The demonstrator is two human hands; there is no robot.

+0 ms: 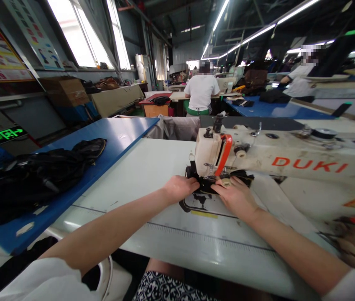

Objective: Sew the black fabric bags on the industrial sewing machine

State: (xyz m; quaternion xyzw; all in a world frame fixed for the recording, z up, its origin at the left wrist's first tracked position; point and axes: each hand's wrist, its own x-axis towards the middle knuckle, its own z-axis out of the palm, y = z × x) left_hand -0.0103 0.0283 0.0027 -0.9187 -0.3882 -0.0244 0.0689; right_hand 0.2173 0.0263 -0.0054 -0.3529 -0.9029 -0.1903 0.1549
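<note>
A black fabric piece (208, 186) lies under the head of a white sewing machine (277, 150) with an orange lever. At its left end, my left hand (180, 188) has its fingers closed on the fabric's edge. My right hand (236, 197) grips the same piece on the right, just in front of the needle area, with its fingertips partly hidden by the machine head. A darker flap of the fabric (242, 176) sticks out beyond the right fingers. The needle itself is hidden.
The pale machine table (127, 179) has a ruler strip near its front edge. To the left, black bags or garments (36, 179) are heaped on a blue table (127, 129). A person in a white shirt (201, 92) sits ahead; another person (302, 79) is farther right.
</note>
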